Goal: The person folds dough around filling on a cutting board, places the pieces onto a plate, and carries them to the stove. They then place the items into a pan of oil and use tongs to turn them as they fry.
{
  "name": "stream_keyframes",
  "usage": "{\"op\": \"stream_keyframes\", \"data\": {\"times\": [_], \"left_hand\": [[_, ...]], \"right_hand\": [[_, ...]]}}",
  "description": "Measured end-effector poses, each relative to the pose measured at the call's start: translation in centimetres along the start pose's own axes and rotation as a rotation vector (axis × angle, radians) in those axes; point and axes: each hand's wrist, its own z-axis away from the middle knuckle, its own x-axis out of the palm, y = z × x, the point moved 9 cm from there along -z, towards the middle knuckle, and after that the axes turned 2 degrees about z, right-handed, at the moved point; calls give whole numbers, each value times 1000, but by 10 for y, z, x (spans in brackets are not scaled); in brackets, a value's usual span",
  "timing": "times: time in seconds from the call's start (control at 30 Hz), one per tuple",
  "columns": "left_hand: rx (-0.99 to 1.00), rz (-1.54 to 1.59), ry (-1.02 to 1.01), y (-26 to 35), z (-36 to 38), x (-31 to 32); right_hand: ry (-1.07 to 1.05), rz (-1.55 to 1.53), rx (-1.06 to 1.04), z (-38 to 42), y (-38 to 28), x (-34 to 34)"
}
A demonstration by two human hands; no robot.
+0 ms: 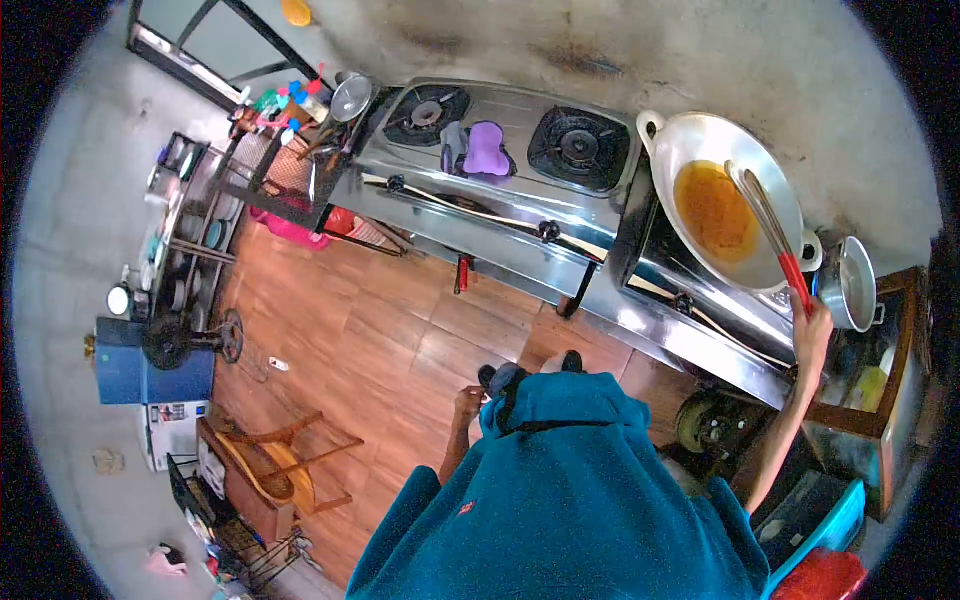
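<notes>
A large metal wok [700,140] with two loop handles stands on the right part of the stove and holds brown-orange liquid [716,212]. My right hand [812,318] is closed on the red handle of metal tongs [768,215], whose far end rests over the liquid. Down at my side, near the teal garment I wear, is my left hand [468,402]; its fingers are curled and look pressed together at something small that I cannot make out. Purple and grey cloths or mitts [487,150] lie on the stove between two unlit burners.
A metal pot [853,285] stands right of the wok, beside a wood-framed glass cabinet [885,370]. Utensils and a strainer [351,98] are left of the stove [480,205]. A wooden chair [290,465], a fan [230,336] and a dish rack [190,250] stand further left.
</notes>
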Motion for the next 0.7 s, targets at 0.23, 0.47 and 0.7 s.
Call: {"op": "stream_keyframes", "data": {"times": [0.23,0.47,0.7], "left_hand": [[675,-943,-377,167,-61,131],[904,-827,-407,319,17,380],[838,-661,-556,325,46,410]], "right_hand": [[10,78,214,-6,-2,39],[105,11,249,5,-10,19],[116,43,211,18,6,-8]]}}
